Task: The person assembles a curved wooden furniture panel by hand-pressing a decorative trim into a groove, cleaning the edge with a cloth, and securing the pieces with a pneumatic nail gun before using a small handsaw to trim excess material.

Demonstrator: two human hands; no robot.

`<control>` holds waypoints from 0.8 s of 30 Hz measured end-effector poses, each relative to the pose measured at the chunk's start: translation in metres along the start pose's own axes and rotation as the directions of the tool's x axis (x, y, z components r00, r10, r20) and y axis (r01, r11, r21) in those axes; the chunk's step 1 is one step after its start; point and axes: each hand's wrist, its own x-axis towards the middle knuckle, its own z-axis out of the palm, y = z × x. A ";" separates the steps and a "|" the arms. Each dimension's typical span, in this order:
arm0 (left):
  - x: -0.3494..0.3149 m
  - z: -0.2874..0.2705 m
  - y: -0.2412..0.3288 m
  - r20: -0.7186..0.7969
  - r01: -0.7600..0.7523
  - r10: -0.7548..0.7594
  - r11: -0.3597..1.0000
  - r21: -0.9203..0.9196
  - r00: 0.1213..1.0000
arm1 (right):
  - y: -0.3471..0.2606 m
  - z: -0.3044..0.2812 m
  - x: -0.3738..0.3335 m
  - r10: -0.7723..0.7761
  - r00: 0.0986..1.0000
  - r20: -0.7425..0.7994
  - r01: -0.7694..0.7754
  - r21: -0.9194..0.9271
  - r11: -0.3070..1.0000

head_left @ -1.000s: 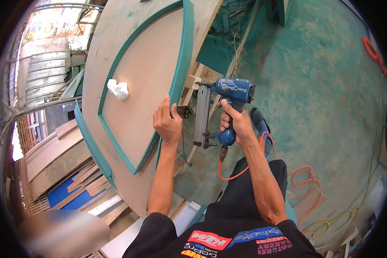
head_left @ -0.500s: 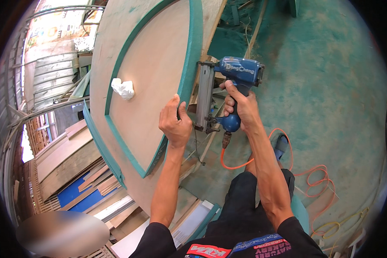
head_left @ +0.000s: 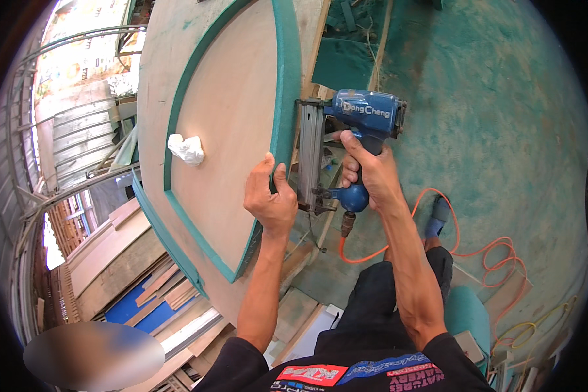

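A curved frame with a teal rim (head_left: 285, 85) lies on a pale wooden board, with a bare wood-coloured surface inside the rim. My left hand (head_left: 272, 199) closes over the rim's right side, thumb and fingers pinching it. In my right hand (head_left: 374, 171) is a blue air nail gun (head_left: 366, 112), gripped by its handle. The gun's long grey magazine (head_left: 311, 150) runs alongside the rim, just right of my left hand. Its nose end is close against the rim's outer side; whether they touch I cannot tell. A crumpled white wad (head_left: 187, 150) rests inside the frame.
An orange air hose (head_left: 438, 251) runs from the gun's handle and coils on the green-stained floor (head_left: 496, 144). Stacked boards and offcuts (head_left: 121, 261) lie at lower left. A teal seat (head_left: 469, 312) is beside my leg, with a yellow cord (head_left: 526, 330) further right.
The whole view has shifted slightly, bringing more of the seat and foot into sight. Both hands keep their grips, and the gun stays beside the rim.
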 end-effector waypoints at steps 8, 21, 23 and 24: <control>0.006 -0.001 0.000 -0.002 -0.022 0.022 1.000 -0.003 1.000 | -0.009 0.008 -0.003 0.019 0.999 -0.028 -0.019 0.004 1.000; 0.002 -0.006 -0.001 0.070 -0.036 0.032 0.997 0.064 0.997 | 0.010 -0.003 -0.014 0.059 0.998 0.035 -0.061 0.056 0.997; -0.002 -0.012 -0.001 0.084 -0.095 0.082 0.980 0.175 0.993 | 0.017 -0.013 -0.022 0.106 0.993 0.050 -0.110 0.086 0.990; -0.007 -0.017 0.001 0.082 -0.131 0.114 0.961 0.245 0.990 | 0.018 -0.020 -0.031 0.132 0.990 0.047 -0.135 0.086 0.987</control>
